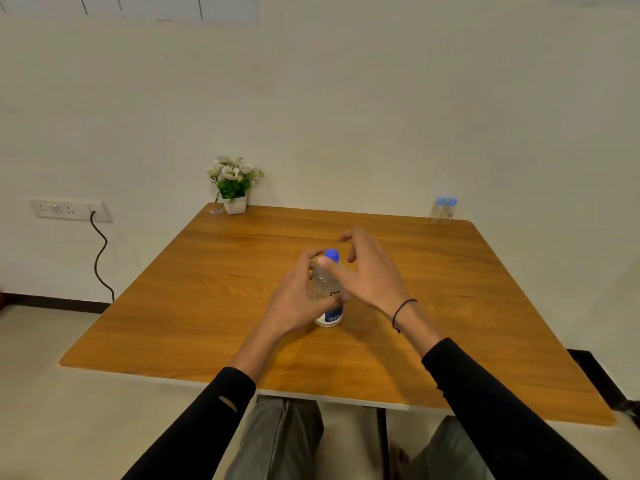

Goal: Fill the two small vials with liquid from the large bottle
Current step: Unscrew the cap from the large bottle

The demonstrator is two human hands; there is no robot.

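The large clear bottle (328, 299) with a blue cap and a blue-and-white label stands upright in the middle of the wooden table (214, 306). My left hand (298, 299) is wrapped around the bottle's body from the left. My right hand (370, 271) hovers just right of the cap with fingers spread; its thumb rests near the bottle's neck. Two small clear vials (445, 209) with light blue caps stand side by side at the table's far right corner, out of reach of both hands.
A small white pot of artificial flowers (233, 185) sits at the table's far left corner, with a tiny scrap beside it. A wall socket with a black cable (100, 258) is on the left wall. My knees show under the near table edge.
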